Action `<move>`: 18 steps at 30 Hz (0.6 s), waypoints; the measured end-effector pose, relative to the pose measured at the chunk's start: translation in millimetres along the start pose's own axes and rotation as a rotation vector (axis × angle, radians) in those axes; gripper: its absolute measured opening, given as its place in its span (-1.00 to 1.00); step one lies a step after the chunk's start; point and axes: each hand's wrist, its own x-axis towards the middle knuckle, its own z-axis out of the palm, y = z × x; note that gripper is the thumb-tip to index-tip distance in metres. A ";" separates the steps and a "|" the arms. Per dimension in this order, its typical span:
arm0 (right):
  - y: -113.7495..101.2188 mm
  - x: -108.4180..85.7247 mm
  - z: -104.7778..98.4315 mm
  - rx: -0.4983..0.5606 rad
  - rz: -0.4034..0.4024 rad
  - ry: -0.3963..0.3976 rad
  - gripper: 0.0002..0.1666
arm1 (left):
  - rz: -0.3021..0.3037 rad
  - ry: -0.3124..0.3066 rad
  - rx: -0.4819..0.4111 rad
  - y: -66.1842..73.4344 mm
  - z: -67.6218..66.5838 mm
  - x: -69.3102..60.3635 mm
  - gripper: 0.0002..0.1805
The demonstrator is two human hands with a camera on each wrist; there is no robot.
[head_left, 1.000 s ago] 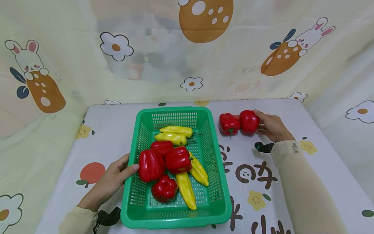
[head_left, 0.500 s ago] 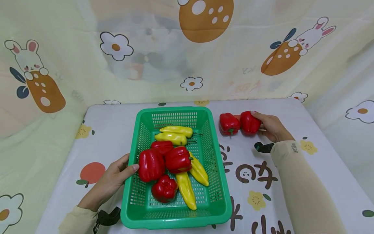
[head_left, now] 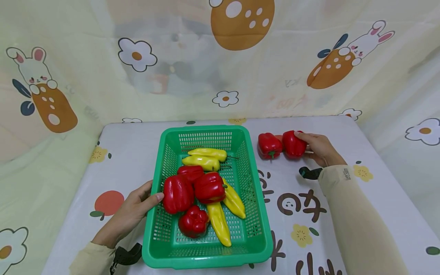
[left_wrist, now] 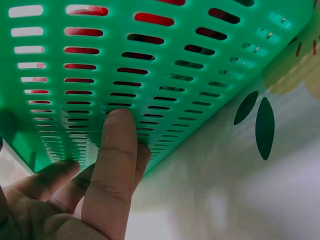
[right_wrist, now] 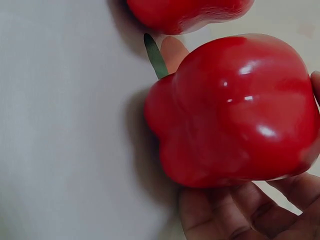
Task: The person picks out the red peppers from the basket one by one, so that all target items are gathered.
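1. the left hand (head_left: 135, 206) grips the green basket (head_left: 265, 233) by its rim at 9 o'clock.
2. the right hand (head_left: 321, 149) grasps a red pepper (head_left: 294, 145), which sits at 2 o'clock from the basket, over the table (head_left: 132, 156).
3. a second red pepper (head_left: 269, 145) lies just beside it, towards 9 o'clock.
4. in the basket, four red peppers (head_left: 209, 188) cluster around the middle.
5. four yellow peppers (head_left: 203, 163) share it: two towards 12 o'clock, two between 3 and 6.

White glare on held pepper (right_wrist: 235, 112)
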 end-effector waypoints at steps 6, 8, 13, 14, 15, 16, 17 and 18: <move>1.0 0.3 -0.9 0.010 0.004 0.012 0.15 | 0.005 -0.001 0.004 -0.5 0.0 0.2 -0.29; 1.1 0.6 -1.0 0.008 0.004 0.016 0.14 | 0.005 -0.001 0.005 -0.7 -0.1 0.2 -0.29; 0.3 0.7 -0.2 -0.001 0.005 0.027 0.10 | 0.003 0.002 0.010 -1.0 0.1 -0.3 -0.28; 0.2 0.6 -0.2 -0.003 0.006 0.027 0.10 | 0.003 0.003 0.011 -1.0 0.1 -0.4 -0.28; 0.0 0.5 -0.2 -0.005 0.007 0.028 0.11 | 0.003 0.002 0.011 -1.0 0.1 -0.4 -0.28; -0.1 0.5 -0.3 -0.003 0.009 0.029 0.11 | 0.002 0.001 0.010 -0.9 0.0 -0.4 -0.28; -0.3 0.5 -0.3 -0.001 0.010 0.030 0.11 | 0.002 0.000 0.009 -0.9 -0.1 -0.2 -0.28; -0.4 0.4 -0.4 0.000 0.012 0.029 0.12 | 0.002 0.000 0.009 -1.0 -0.3 0.0 -0.28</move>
